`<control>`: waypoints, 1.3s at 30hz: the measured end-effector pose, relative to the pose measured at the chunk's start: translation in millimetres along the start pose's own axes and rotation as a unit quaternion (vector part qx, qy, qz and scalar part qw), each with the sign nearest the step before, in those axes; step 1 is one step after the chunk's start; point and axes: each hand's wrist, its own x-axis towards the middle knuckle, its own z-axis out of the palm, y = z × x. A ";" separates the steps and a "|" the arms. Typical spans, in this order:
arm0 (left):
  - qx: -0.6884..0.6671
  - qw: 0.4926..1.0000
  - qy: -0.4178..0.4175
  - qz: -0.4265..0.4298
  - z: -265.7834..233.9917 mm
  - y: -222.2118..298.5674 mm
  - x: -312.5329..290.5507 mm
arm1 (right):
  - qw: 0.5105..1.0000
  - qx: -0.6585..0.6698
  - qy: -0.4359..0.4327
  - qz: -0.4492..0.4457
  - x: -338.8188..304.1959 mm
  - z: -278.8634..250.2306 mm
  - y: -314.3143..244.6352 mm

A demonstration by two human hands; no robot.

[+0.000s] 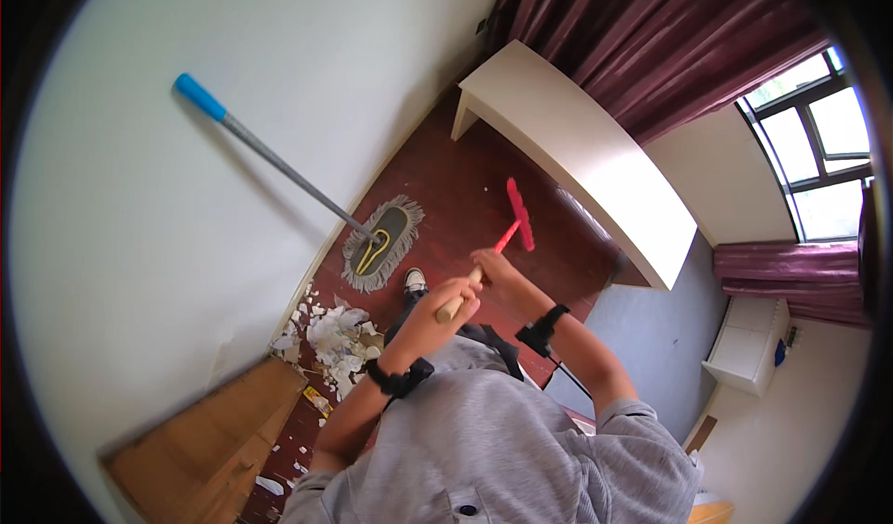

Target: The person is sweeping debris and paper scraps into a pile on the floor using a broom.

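Dark red floor [456,185] beneath fringed mop head [394,225] and whitish debris [337,334].

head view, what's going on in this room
A person holds a red-headed, broom-like tool, left hand near the end of its wooden handle, right hand closer to the head. A heap of white scraps lies on the dark red floor along the white wall. A dust mop stands by that wall.

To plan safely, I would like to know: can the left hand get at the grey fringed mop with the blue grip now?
Probably not immediately: the left hand is closed around the pale wooden handle of a red-headed tool. If freed, probably yes: nothing visible blocks the mop.
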 end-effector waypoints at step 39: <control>0.214 0.915 0.244 -0.238 263.8 127.0 -56.9 | 0.418 -0.702 -0.574 0.057 -11.6 -61.1 54.6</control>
